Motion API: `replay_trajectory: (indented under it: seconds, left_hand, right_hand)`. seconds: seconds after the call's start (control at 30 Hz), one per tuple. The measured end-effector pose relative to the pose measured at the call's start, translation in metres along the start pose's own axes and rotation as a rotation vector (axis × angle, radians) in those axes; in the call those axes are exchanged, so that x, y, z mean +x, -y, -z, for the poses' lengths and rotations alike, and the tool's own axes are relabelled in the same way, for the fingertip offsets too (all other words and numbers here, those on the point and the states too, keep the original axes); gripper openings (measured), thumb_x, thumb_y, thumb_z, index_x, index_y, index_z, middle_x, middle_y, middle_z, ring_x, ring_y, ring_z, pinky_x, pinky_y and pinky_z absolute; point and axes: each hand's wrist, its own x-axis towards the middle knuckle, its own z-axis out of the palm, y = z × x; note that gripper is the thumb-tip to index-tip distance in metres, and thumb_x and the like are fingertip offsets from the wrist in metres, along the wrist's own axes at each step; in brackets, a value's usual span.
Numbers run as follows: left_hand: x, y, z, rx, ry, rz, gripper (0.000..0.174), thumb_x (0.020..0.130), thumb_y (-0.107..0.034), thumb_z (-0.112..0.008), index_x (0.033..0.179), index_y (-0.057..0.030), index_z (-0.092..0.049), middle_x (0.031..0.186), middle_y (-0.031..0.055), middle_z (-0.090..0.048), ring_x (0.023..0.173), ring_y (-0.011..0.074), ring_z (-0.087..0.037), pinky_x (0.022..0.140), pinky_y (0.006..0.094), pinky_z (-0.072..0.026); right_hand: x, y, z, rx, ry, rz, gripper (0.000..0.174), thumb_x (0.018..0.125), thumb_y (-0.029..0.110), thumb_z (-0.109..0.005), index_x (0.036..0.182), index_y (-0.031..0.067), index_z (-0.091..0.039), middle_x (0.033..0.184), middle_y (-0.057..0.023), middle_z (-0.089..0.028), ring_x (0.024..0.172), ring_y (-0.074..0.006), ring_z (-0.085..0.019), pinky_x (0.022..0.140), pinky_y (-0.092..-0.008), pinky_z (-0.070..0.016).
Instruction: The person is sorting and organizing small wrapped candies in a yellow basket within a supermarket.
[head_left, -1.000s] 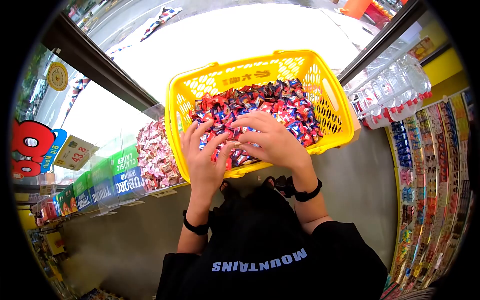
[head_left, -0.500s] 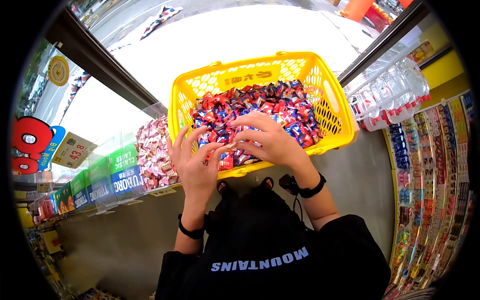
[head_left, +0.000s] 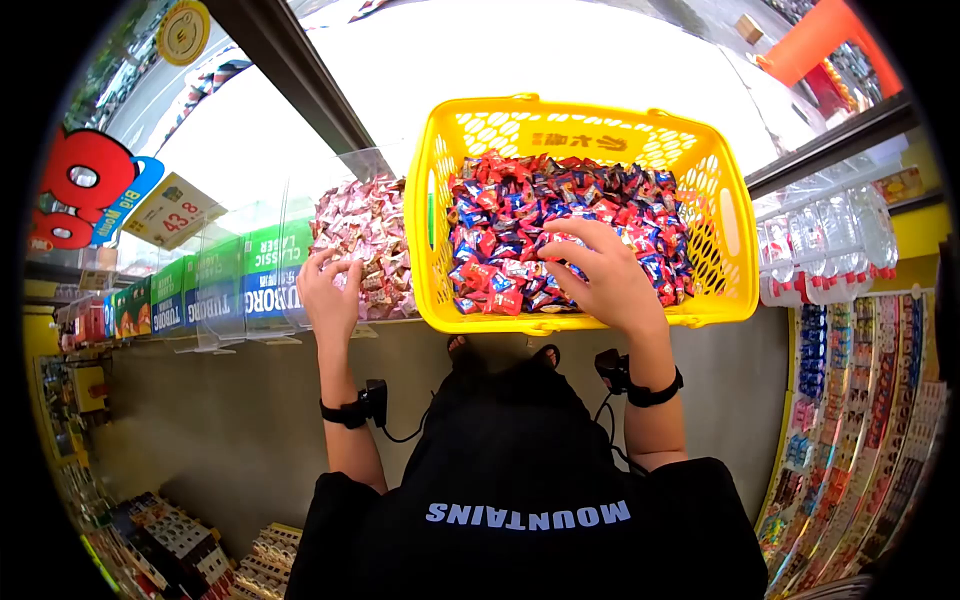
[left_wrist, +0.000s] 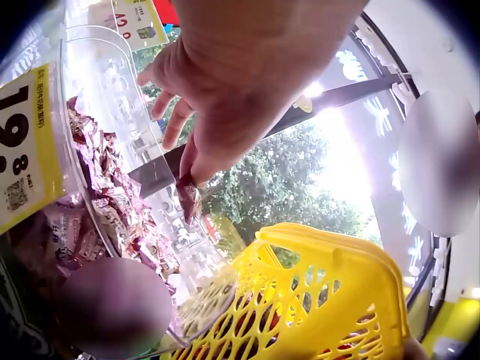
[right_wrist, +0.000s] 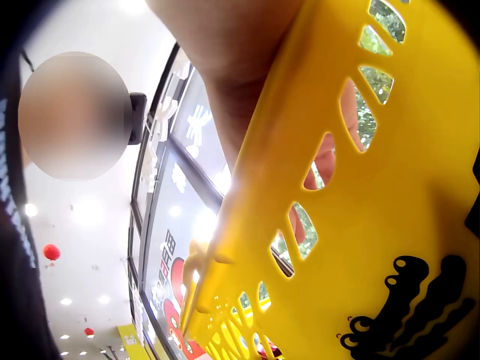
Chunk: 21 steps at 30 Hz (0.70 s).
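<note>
My left hand (head_left: 329,294) is over the heap of pink wrapped candies (head_left: 362,235), left of the yellow basket (head_left: 738,285). In the left wrist view its thumb and finger pinch a small dark pinkish wrapped candy (left_wrist: 189,199), which hangs from the fingertips above the clear bin. My right hand (head_left: 606,275) is over the basket's near side, fingers loosely bent above the red and blue wrapped candies (head_left: 560,200) that fill the bottom. From the right wrist view, the basket wall hides most of that hand; parts of fingers (right_wrist: 322,162) show through its holes.
Green and blue beer cartons (head_left: 275,270) line the left behind clear panels, with a price sign (head_left: 172,210) above. Bottled water (head_left: 820,235) stands right of the basket. Shelves of small packets (head_left: 850,400) run down the right side. A window frame (head_left: 310,75) rises behind.
The hands, earlier together at the fingertips over the basket, have parted. My left hand has moved left to the pink candies; the right stays over the basket. The head view has shifted left.
</note>
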Motion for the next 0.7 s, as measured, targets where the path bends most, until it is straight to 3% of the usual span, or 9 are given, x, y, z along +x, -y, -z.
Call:
replay_trajectory:
  seconds: [0.17,0.33,0.4,0.63,0.7]
  left_hand:
    - [-0.005,-0.003,-0.002,0.042,0.055,-0.010,0.025,0.087,-0.034,-0.086,0.083,-0.0105,-0.081,0.125,0.0099,-0.072,0.131,0.0348,-0.057,0.115,0.0512,-0.0378]
    - [-0.001,-0.001,0.006,0.175,-0.070,-0.064,0.020,0.091,-0.029,-0.082,0.101,-0.0121,-0.081,0.129,0.0107,-0.070,0.130,0.0358,-0.057,0.115,0.0510,-0.0387]
    - [0.004,-0.005,0.017,0.072,-0.079,-0.047,0.019,0.092,-0.027,-0.081,0.102,-0.0112,-0.081,0.130,0.0111,-0.069,0.130,0.0364,-0.058,0.114,0.0509,-0.0402]
    - [0.019,-0.086,0.060,-0.153,-0.043,-0.268,0.021,0.090,-0.009,-0.079,0.111,-0.0105,-0.079,0.138,0.0145,-0.066,0.141,0.0397,-0.053,0.118,0.0509,-0.0423]
    - [0.025,-0.115,0.073,-0.174,0.003,-0.359,0.024,0.089,-0.008,-0.079,0.113,-0.0102,-0.079,0.140,0.0153,-0.065,0.142,0.0406,-0.052,0.118,0.0508,-0.0422]
  right_hand:
    - [0.003,0.004,0.001,-0.020,0.032,-0.039,0.014,0.090,0.009,-0.079,0.103,0.0096,-0.075,0.122,-0.0108,-0.073,0.113,-0.0336,-0.069,0.098,-0.0453,-0.0547]
    - [0.000,0.003,0.001,-0.035,0.085,-0.110,0.016,0.092,0.009,-0.079,0.108,0.0079,-0.077,0.129,-0.0111,-0.072,0.121,-0.0332,-0.068,0.102,-0.0435,-0.0543]
    - [-0.001,0.002,0.001,-0.042,0.083,-0.116,0.016,0.093,0.009,-0.079,0.108,0.0075,-0.077,0.129,-0.0115,-0.071,0.120,-0.0334,-0.068,0.102,-0.0435,-0.0542]
    - [0.000,-0.002,-0.003,-0.077,-0.019,-0.056,0.012,0.090,0.010,-0.079,0.100,0.0067,-0.074,0.121,-0.0123,-0.073,0.112,-0.0337,-0.070,0.098,-0.0450,-0.0552]
    - [-0.002,0.000,0.002,-0.159,-0.039,-0.025,0.018,0.088,0.010,-0.081,0.106,0.0090,-0.074,0.124,-0.0094,-0.073,0.115,-0.0320,-0.069,0.101,-0.0461,-0.0537]
